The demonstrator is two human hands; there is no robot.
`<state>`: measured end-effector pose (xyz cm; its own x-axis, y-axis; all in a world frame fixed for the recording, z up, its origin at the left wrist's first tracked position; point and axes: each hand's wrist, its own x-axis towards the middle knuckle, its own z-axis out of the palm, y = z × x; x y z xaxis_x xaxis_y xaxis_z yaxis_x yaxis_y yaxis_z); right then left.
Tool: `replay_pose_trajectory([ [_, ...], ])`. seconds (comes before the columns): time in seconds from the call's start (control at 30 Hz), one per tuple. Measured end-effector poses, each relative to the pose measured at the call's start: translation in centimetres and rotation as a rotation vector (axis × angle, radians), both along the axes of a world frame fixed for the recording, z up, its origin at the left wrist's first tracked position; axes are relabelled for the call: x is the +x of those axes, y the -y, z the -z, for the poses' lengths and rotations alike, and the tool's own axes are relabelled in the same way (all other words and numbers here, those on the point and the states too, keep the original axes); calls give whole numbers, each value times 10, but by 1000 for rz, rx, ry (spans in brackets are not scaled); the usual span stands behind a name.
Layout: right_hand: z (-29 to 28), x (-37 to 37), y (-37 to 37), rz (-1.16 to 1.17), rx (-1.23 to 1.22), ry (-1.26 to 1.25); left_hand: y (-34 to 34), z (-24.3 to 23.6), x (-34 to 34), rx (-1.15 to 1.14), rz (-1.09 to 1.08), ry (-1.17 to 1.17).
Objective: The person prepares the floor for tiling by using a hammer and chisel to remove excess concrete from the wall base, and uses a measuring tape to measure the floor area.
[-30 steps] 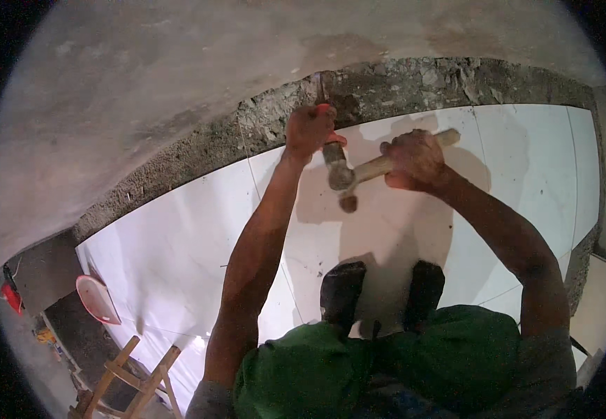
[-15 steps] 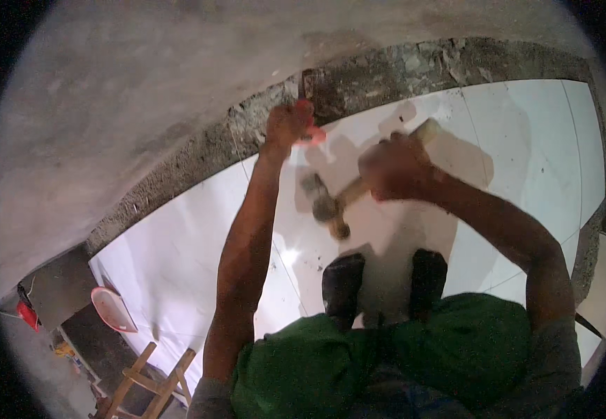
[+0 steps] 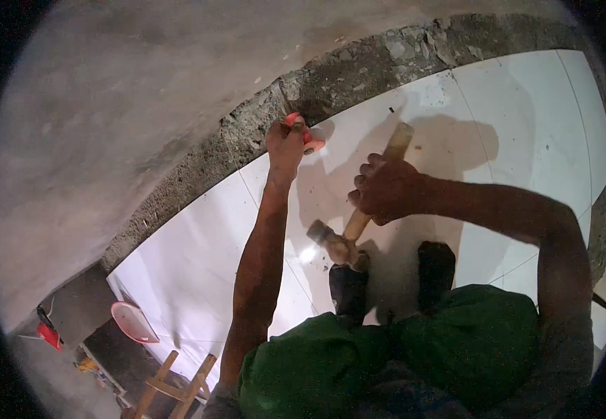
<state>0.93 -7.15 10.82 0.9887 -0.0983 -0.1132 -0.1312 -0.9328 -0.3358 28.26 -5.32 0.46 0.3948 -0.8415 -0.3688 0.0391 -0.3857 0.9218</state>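
Note:
My left hand (image 3: 285,148) is closed around a chisel with a red hand guard (image 3: 314,145). Its thin dark shank points away from me, to the rough strip of broken concrete (image 3: 359,77) along the wall's foot. In my right hand (image 3: 390,190) is a hammer (image 3: 398,143), gripped around its wooden handle. The hammer's head hangs low and near my left foot, well apart from the chisel. Where exactly the chisel's tip meets the concrete is hard to make out.
White tiles (image 3: 261,230) cover the floor up to the rough strip, with small crumbs scattered on them. Beyond stands a plain grey wall (image 3: 142,105). A red-rimmed basin (image 3: 134,322) and a wooden frame (image 3: 170,384) are at the lower left. My dark shoes (image 3: 435,265) rest on the tiles.
My right hand has drawn the hammer's head nearer to my feet, farther from the chisel. The left hand still holds the chisel at the strip. The whole view has shifted slightly.

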Motion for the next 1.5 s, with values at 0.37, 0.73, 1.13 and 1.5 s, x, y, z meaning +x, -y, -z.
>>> replay_pose_trajectory([
  [0.37,1,11,27,64,-17,57,15,-18,6,-70,109,37],
  [0.73,-9,3,46,82,-34,-93,25,-36,-5,-104,100,103],
  [1.13,8,-65,4,410,19,-144,-21,-70,-31,112,72,-122],
  [1.5,29,-181,-17,528,-31,-253,-137,1,-131,82,309,17],
])
